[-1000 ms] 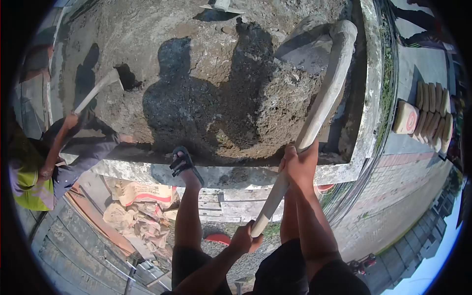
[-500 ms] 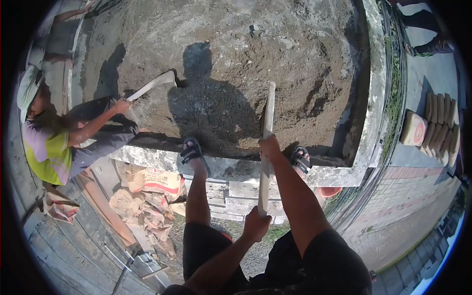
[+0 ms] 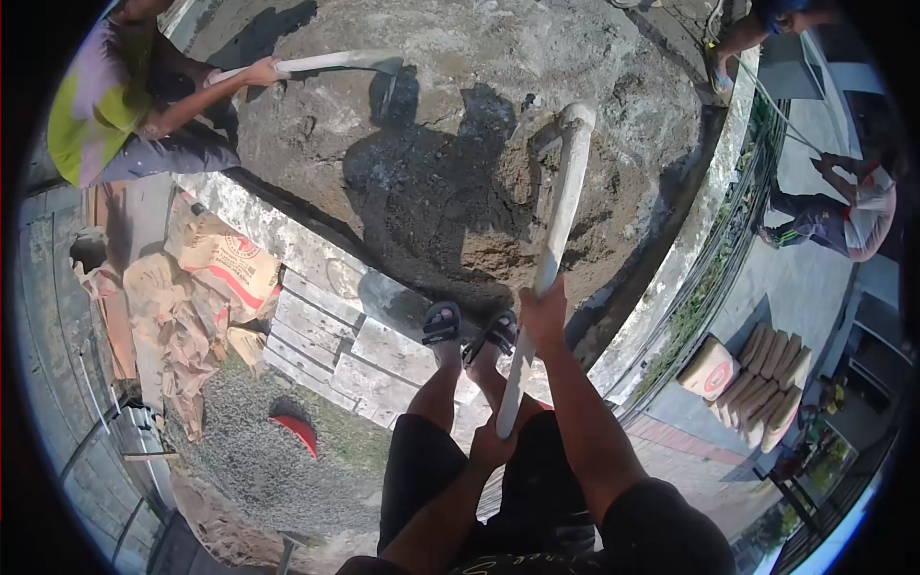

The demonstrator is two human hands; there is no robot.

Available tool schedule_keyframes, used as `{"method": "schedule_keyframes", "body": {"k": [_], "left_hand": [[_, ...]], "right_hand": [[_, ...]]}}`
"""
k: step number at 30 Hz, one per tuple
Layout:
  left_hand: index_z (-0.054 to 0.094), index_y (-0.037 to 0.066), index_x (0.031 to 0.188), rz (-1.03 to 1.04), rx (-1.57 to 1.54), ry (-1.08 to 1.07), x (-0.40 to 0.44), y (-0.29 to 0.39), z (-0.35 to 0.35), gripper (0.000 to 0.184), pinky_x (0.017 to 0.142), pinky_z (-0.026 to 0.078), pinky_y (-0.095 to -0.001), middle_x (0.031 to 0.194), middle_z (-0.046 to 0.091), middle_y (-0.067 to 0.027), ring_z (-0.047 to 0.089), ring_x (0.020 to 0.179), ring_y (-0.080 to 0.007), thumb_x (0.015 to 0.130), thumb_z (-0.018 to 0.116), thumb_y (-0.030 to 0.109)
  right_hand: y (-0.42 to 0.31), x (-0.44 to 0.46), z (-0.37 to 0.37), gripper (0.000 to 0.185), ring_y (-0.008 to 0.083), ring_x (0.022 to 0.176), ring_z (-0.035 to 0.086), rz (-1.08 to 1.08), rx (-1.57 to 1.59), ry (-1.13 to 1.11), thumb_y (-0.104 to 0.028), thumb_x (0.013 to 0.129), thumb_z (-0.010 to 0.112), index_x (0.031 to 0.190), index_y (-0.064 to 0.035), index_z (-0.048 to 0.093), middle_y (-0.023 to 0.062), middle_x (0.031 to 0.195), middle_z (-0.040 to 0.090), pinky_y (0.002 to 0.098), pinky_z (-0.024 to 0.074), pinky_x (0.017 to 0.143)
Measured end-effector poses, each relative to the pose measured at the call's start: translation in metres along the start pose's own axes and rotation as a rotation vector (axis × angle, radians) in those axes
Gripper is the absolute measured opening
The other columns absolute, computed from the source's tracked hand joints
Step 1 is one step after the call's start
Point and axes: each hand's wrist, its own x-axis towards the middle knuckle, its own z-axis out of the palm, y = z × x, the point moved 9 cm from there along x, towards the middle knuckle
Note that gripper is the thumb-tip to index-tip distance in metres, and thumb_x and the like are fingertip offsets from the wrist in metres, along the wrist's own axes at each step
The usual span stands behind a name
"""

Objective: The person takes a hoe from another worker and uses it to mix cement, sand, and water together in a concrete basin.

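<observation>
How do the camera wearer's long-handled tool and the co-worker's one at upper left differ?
The wearer's tool points up the picture; the co-worker's tool lies nearly level across it. The wearer's tool looks longer in view; the co-worker's tool looks shorter. Both are pale and long-handled.

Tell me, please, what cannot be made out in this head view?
All in the head view:
Blade of the long handle: indistinct, perhaps sunk in the earthy mix or behind the handle.
Handle inside the left grip: covered by it.
Head of the co-worker in yellow-green: mostly cut off by the top edge.
Lettering on the red-marked sack: too small.
</observation>
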Motion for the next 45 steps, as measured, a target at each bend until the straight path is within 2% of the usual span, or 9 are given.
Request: {"method": "schedule_keyframes", "body": {"k": [3, 11, 16, 19, 25, 31, 35, 41, 45], "left_hand": [[0.062, 0.003, 0.106, 0.083, 0.026, -0.030, -0.003, 0.009, 0.009, 0.041, 0.072, 0.055, -0.0542, 0.085, 0.068, -0.0269, 0.067, 0.083, -0.0453, 0.080, 0.071, 0.032], [0.062, 0.006, 0.109, 0.456, -0.104, 0.067, -0.002, 0.113, -0.051, 0.041, 0.069, 0.053, -0.0524, 0.080, 0.067, -0.0212, 0.067, 0.078, -0.0430, 0.075, 0.074, 0.026], [0.063, 0.008, 0.104, 0.398, -0.135, -0.058, 0.018, 0.110, -0.003, 0.035, 0.072, 0.053, -0.0509, 0.086, 0.068, -0.0217, 0.066, 0.083, -0.0428, 0.072, 0.071, 0.021], [0.063, 0.009, 0.123, 0.165, 0.055, -0.220, 0.038, 0.079, 0.070, 0.058, 0.089, 0.053, -0.0479, 0.102, 0.070, -0.0212, 0.066, 0.101, -0.0387, 0.072, 0.072, 0.034], [0.071, 0.015, 0.114, 0.029, 0.003, -0.244, 0.039, 0.114, 0.136, 0.053, 0.092, 0.052, -0.0450, 0.109, 0.071, -0.0164, 0.066, 0.106, -0.0342, 0.073, 0.077, 0.049], [0.069, 0.012, 0.109, 0.193, -0.377, 0.284, 0.025, 0.205, 0.169, 0.039, 0.079, 0.055, -0.0477, 0.093, 0.072, -0.0174, 0.069, 0.091, -0.0371, 0.078, 0.076, 0.035], [0.067, 0.008, 0.110, 0.271, -0.382, 0.254, 0.021, 0.293, 0.117, 0.037, 0.072, 0.055, -0.0450, 0.086, 0.071, -0.0186, 0.070, 0.084, -0.0371, 0.083, 0.074, 0.033], [0.064, 0.002, 0.110, 0.380, -0.353, 0.427, 0.113, 0.314, 0.039, 0.048, 0.072, 0.054, -0.0437, 0.085, 0.070, -0.0204, 0.071, 0.084, -0.0362, 0.085, 0.074, 0.041], [0.063, 0.004, 0.113, 0.176, -0.352, 0.452, 0.218, 0.222, 0.076, 0.049, 0.071, 0.055, -0.0460, 0.081, 0.071, -0.0194, 0.071, 0.078, -0.0370, 0.086, 0.071, 0.044]], "right_hand": [[-0.032, -0.013, -0.018, 0.039, 0.0186, 0.043, 0.054, -0.024, 0.096, 0.025, 0.000, 0.082, 0.059, 0.116, -0.0040, 0.039, 0.0088, 0.069, 0.053, 0.0338, 0.0450, 0.038], [-0.168, -0.073, -0.059, 0.032, 0.0188, 0.043, 0.053, -0.222, 0.369, 0.035, 0.002, 0.086, 0.054, 0.114, -0.0055, 0.041, 0.0089, 0.068, 0.052, 0.0332, 0.0433, 0.038], [-0.177, -0.074, -0.084, 0.018, 0.0218, 0.043, 0.054, -0.142, 0.259, 0.070, -0.002, 0.086, 0.060, 0.098, 0.0003, 0.047, 0.0101, 0.064, 0.053, 0.0356, 0.0436, 0.039], [-0.150, -0.071, -0.099, 0.017, 0.0217, 0.043, 0.054, -0.113, 0.225, 0.065, -0.003, 0.084, 0.063, 0.092, 0.0005, 0.048, 0.0092, 0.062, 0.053, 0.0358, 0.0427, 0.040], [-0.116, -0.026, -0.134, 0.017, 0.0181, 0.041, 0.052, -0.164, 0.165, -0.045, -0.003, 0.081, 0.064, 0.090, -0.0022, 0.050, 0.0060, 0.059, 0.053, 0.0327, 0.0403, 0.039], [-0.193, -0.010, -0.180, 0.018, 0.0177, 0.041, 0.052, -0.274, 0.192, -0.270, 0.002, 0.081, 0.061, 0.094, -0.0001, 0.049, 0.0066, 0.059, 0.054, 0.0326, 0.0416, 0.040], [-0.288, -0.023, -0.191, 0.036, 0.0187, 0.051, 0.055, -0.601, 0.306, -0.393, 0.007, 0.084, 0.055, 0.115, -0.0013, 0.039, 0.0099, 0.076, 0.054, 0.0326, 0.0463, 0.044], [-0.320, 0.056, -0.108, 0.030, 0.0197, 0.048, 0.053, -0.741, 0.272, -0.389, 0.000, 0.090, 0.054, 0.113, -0.0044, 0.035, 0.0102, 0.075, 0.051, 0.0345, 0.0483, 0.043], [-0.193, 0.201, 0.016, 0.035, 0.0182, 0.044, 0.053, -0.593, 0.050, -0.437, -0.007, 0.091, 0.058, 0.117, -0.0013, 0.034, 0.0110, 0.073, 0.052, 0.0341, 0.0468, 0.038]]}}
